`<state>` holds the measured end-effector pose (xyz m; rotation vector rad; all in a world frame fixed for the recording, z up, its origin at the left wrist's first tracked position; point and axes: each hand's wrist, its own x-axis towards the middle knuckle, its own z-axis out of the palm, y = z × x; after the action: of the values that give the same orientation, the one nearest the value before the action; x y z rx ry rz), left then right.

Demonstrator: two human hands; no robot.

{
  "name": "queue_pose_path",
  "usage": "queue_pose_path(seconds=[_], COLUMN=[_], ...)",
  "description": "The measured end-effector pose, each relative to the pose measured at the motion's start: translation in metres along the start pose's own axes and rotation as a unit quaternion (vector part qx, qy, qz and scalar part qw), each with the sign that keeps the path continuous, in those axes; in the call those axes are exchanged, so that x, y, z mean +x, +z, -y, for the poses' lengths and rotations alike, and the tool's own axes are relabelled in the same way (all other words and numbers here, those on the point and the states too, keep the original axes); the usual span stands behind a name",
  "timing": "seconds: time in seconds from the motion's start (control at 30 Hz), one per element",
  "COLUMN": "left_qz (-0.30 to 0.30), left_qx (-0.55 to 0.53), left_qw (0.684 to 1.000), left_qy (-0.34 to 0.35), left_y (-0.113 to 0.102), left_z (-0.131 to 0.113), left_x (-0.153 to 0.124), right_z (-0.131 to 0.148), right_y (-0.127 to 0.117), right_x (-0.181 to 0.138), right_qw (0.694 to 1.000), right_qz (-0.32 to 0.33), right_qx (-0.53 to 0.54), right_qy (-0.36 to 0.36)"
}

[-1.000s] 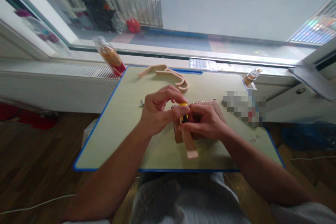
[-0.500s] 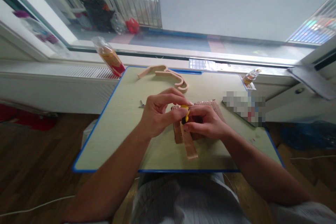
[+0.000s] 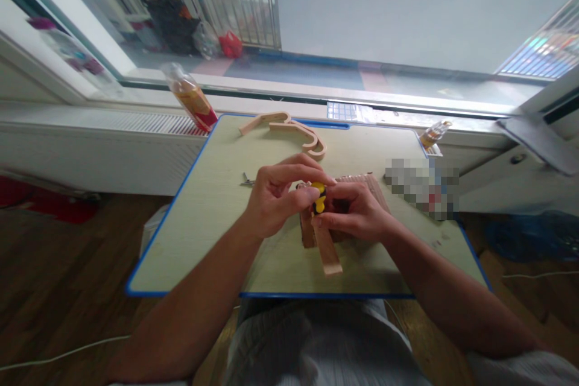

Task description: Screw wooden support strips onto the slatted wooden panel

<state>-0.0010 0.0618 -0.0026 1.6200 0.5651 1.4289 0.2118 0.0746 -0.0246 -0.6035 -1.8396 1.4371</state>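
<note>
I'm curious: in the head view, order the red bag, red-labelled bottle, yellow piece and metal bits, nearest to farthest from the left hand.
1. Yellow piece: in the left hand.
2. Metal bits: just left of it.
3. Red-labelled bottle: by the table's far left corner.
4. Red bag: outside the window.

Object (image 3: 319,206) yellow, black; wooden strip (image 3: 329,253) tan; tabletop (image 3: 203,241) pale green.

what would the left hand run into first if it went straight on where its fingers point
Most likely the right hand, just beyond the yellow-and-black object that the left hand is holding, though depth is hard to judge here.
</note>
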Motion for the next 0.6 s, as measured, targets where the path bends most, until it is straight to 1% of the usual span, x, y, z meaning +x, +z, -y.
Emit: queue_pose_path(seconds=[0.3, 0.47, 0.6], left_qz=[-0.039, -0.033, -0.020], left_qx=[-0.001, -0.015, -0.016], left_qw=[0.999, 0.999, 0.999], left_qy=[0.008, 0.030, 0.024], left_y=[-0.0002, 0.0013, 0.0006], left_z=[0.0044, 0.0041, 0.0039], left_x=[0.0024, 0.0039, 0.0034], right_z=[0.0000, 0.0005, 0.0051], right_y=[0.0006, 0.0006, -0.0009], right_x=[-0.0005, 0.0003, 0.0008], right_qw=[1.000, 1.000, 1.000], right_qz=[-0.005, -0.008, -0.005], right_qx=[-0.002, -0.004, -0.012], right_qy=[0.020, 0.013, 0.006])
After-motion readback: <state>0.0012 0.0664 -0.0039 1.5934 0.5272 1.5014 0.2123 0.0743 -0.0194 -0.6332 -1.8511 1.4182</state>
